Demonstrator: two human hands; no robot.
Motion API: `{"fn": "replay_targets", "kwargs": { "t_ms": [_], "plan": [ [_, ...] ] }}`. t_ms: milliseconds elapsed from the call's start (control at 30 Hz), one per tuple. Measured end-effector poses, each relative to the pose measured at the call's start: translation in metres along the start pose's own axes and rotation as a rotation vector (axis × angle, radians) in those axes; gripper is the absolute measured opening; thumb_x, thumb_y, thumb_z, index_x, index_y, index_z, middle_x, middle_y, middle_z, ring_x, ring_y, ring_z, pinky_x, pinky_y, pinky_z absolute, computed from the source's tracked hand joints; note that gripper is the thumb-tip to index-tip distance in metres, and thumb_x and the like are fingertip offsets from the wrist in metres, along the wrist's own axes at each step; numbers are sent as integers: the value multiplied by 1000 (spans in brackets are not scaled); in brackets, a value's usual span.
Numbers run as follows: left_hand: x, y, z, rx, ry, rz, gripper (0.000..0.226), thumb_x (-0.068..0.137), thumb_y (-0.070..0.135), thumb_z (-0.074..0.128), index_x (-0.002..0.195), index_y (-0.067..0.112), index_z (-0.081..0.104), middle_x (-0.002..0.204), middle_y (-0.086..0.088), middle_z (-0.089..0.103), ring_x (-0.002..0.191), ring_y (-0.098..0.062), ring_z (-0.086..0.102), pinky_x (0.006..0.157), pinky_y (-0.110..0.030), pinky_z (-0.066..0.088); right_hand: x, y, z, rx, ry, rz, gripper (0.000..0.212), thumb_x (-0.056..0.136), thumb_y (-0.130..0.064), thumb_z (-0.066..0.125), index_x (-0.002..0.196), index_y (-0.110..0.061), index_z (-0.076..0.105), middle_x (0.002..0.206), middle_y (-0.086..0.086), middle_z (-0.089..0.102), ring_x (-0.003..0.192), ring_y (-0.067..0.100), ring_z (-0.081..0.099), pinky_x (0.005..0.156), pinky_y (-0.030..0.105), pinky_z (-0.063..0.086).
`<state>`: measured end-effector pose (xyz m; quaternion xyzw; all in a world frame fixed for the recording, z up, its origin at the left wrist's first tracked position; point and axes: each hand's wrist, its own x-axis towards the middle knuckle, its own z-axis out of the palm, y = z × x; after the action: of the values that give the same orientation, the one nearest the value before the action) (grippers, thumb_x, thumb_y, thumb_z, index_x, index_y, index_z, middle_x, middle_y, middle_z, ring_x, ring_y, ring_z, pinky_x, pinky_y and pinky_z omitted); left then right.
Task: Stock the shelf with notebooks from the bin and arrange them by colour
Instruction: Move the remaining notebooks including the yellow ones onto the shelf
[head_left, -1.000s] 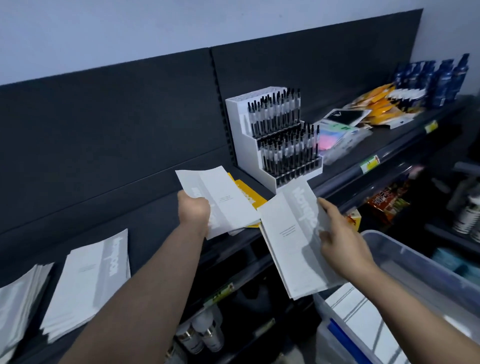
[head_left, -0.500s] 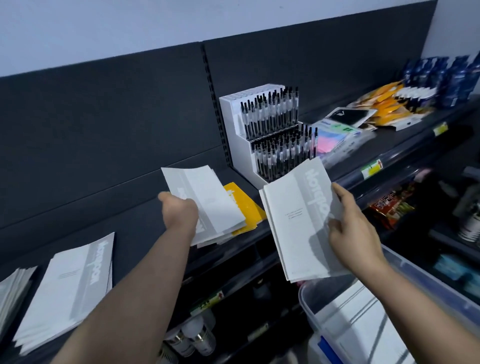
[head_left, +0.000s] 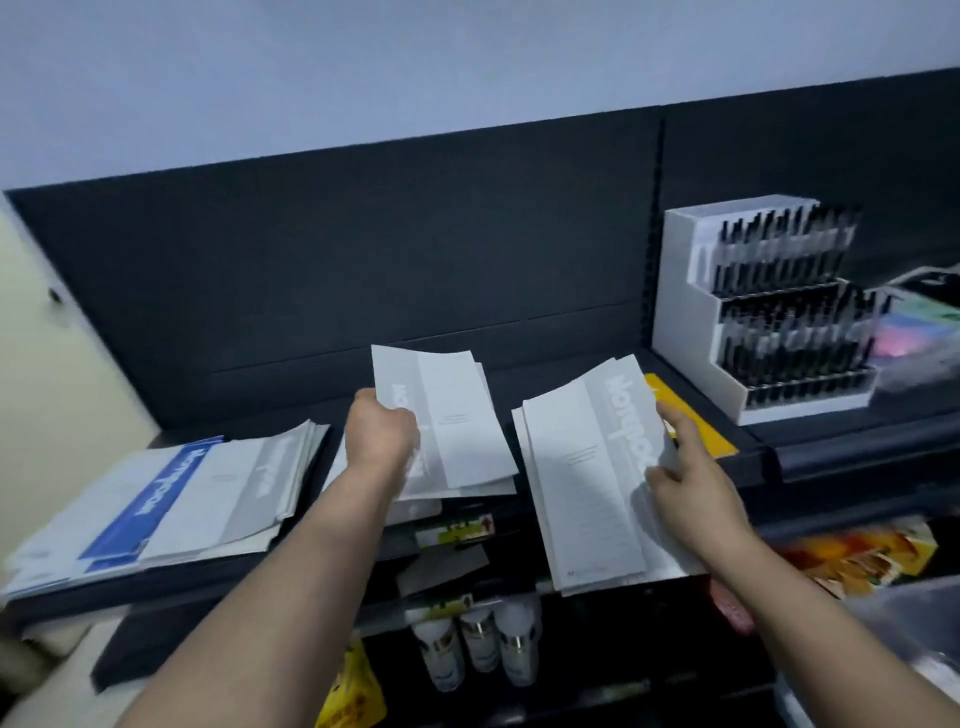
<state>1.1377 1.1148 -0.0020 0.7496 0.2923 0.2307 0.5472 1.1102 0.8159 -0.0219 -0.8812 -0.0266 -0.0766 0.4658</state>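
Observation:
My left hand (head_left: 382, 435) grips a small stack of grey-and-white notebooks (head_left: 447, 415), held over the dark shelf (head_left: 519, 374) near its middle. My right hand (head_left: 685, 483) holds a second stack of grey notebooks (head_left: 587, 467), tilted, at the shelf's front edge. A yellow notebook (head_left: 691, 415) lies flat on the shelf behind my right hand. On the shelf at the left lie a pile of grey notebooks (head_left: 244, 483) and a blue-striped notebook (head_left: 150, 499) beside it. The bin (head_left: 909, 608) shows only as a clear edge at the lower right.
A white tiered pen display (head_left: 769, 306) stands on the shelf at the right, with pastel packets (head_left: 914, 327) beyond it. Below the shelf are white bottles (head_left: 478, 639), snack packets (head_left: 857, 561) and a yellow packet (head_left: 348, 691). A pale wall closes the left side.
The view has swung left, bringing the left piles and a blue-striped notebook into sight. Both hands carried their notebook stacks leftward along the shelf, away from the pen display.

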Motion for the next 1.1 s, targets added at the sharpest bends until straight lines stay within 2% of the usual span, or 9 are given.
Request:
{"fn": "replay_targets", "kwargs": {
  "t_ms": [100,200,300,500,700,867,933,1000,1100],
  "plan": [
    [21,-14,-48,13,86,-61,17,76,3,41,85,14,50,75,-11,60,57,-27,53,44,-23,35,-5,-19,29,46,-11,-35,67,91,-3,47,147,-33,26,152,-2,36,132,27,43,81,34,36],
    [39,-22,-65,99,30,-80,19,75,1,45,91,5,54,73,-16,61,51,-26,52,43,-25,37,-9,-30,43,74,-5,-39,67,91,-1,47,148,-31,25,154,-1,33,136,25,39,92,39,39],
    [45,-24,-58,269,-52,-11,21,79,2,54,99,4,59,86,-14,67,71,-31,64,54,-31,46,-15,-33,47,80,9,-11,68,92,-2,48,147,-33,25,154,-1,33,134,28,41,95,41,39],
    [39,-44,-45,817,-57,236,48,84,3,61,129,7,45,132,-15,43,120,-32,43,91,-39,42,-24,-39,49,48,35,14,67,92,-5,48,145,-39,24,149,2,41,121,33,50,82,38,41],
    [51,-35,-91,829,0,330,44,90,11,55,132,20,50,136,-9,43,124,-29,36,93,-40,40,-8,-80,95,155,-45,30,68,88,-5,48,143,-39,26,148,-3,41,122,29,49,98,45,45],
    [54,-28,-143,967,-3,444,47,91,11,53,137,20,46,139,-5,43,126,-27,35,97,-41,38,18,-121,166,322,-204,138,69,82,1,43,142,-29,30,119,-4,59,103,20,58,84,32,50],
    [51,-32,-158,1043,-5,472,49,92,13,53,139,20,42,141,-4,39,126,-28,33,97,-41,38,24,-134,188,285,-270,175,62,87,0,40,143,-24,29,109,-4,57,100,22,56,81,33,47],
    [48,-38,-166,1071,-22,470,50,93,15,54,140,20,41,143,-4,37,127,-28,32,98,-40,37,31,-138,205,157,-297,196,57,88,-3,38,142,-17,28,121,6,52,107,29,53,88,39,48],
    [42,-41,-172,1035,-52,447,50,93,19,56,141,21,40,143,-2,35,129,-25,30,100,-39,36,35,-137,223,-305,-306,156,49,88,-9,41,137,-7,34,136,18,34,123,36,39,99,44,38]
  ]
}}
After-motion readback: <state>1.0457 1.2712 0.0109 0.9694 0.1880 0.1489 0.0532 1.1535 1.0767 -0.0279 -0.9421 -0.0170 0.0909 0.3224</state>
